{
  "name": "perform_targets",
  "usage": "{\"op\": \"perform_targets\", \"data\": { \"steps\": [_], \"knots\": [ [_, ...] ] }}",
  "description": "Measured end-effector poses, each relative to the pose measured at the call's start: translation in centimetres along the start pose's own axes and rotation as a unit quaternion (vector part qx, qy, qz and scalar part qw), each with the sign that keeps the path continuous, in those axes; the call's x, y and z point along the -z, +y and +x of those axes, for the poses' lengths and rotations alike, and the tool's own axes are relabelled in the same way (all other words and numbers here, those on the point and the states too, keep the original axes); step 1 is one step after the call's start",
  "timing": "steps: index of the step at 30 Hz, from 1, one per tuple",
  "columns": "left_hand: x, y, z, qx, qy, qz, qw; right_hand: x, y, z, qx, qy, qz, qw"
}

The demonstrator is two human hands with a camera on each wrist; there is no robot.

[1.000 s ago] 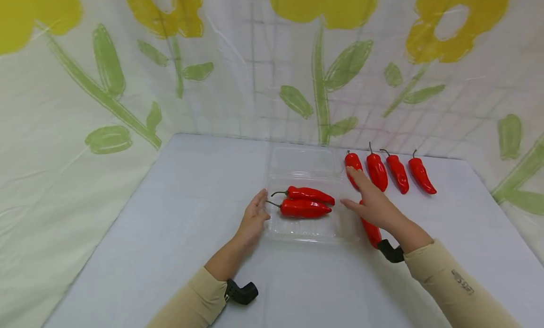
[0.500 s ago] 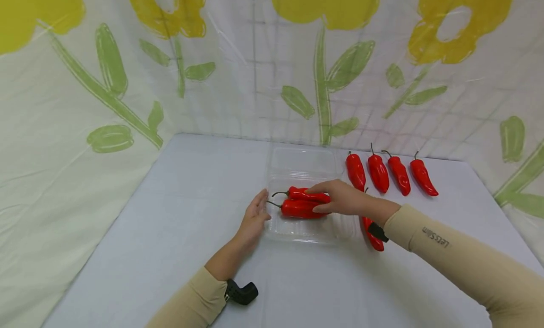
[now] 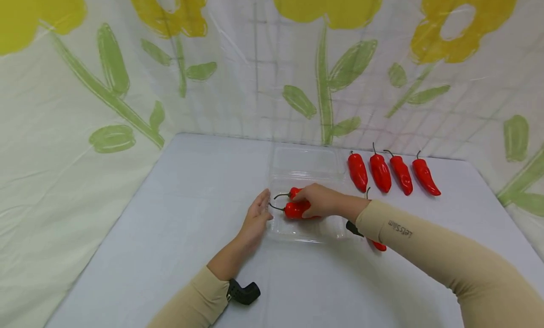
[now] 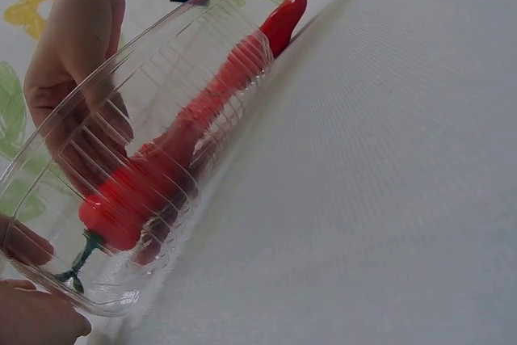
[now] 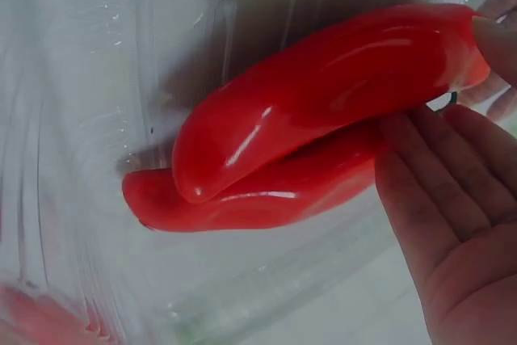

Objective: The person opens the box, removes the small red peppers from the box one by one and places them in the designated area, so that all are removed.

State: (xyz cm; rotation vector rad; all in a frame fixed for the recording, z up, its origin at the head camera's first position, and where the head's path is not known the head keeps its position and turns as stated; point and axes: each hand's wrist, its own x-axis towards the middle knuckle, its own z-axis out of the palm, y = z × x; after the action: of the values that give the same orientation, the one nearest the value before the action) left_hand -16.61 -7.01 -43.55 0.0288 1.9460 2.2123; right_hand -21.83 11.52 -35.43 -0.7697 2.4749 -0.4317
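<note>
Two red chili peppers lie side by side in a clear plastic clamshell container. My right hand reaches over both and pinches the nearer pepper close to its stem end, its thumb on the near side. The fingers, which reach across the farther pepper, meet the seam between the two in the right wrist view, where both pepper tips show free. My left hand rests against the container's left wall with its fingers extended. Most of the farther pepper is hidden in the head view.
The container's lid lies folded back behind it. Several red peppers stand in a row at the back right. Another pepper is partly hidden under the right forearm. A flowered curtain hangs behind the table.
My right hand has moved left from beside the container onto the two peppers inside, then further toward their stems, taking hold of the nearer one. The left hand has stayed at the wall.
</note>
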Motion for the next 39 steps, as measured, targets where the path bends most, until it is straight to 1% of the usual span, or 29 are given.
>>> {"op": "perform_targets", "data": {
  "steps": [3,11,15,20,27,32,39],
  "knots": [
    [0.0,0.0,0.1,-0.002,-0.001,-0.002,1.0000,-0.3,-0.1,0.3,-0.014,0.000,0.001,0.9999],
    [-0.1,-0.1,0.2,-0.003,0.000,-0.007,1.0000,-0.5,-0.2,0.5,-0.020,-0.017,-0.013,0.9996],
    [-0.1,-0.1,0.2,-0.006,0.000,-0.008,0.9999,-0.5,-0.1,0.4,-0.025,-0.028,-0.007,0.9993],
    [-0.1,-0.1,0.2,-0.003,0.001,-0.001,1.0000,-0.6,0.3,0.5,-0.036,-0.035,0.003,0.9987],
    [-0.1,-0.1,0.2,-0.001,0.001,0.006,1.0000,-1.0,0.6,-0.1,-0.019,-0.038,-0.062,0.9972],
    [-0.1,-0.2,0.2,0.001,0.000,0.010,1.0000,-1.1,0.4,-0.5,-0.017,-0.036,-0.095,0.9947],
    [-0.1,-0.2,0.1,-0.005,0.000,0.005,1.0000,-1.2,0.4,-0.6,-0.017,-0.052,-0.096,0.9939]
  ]
}}
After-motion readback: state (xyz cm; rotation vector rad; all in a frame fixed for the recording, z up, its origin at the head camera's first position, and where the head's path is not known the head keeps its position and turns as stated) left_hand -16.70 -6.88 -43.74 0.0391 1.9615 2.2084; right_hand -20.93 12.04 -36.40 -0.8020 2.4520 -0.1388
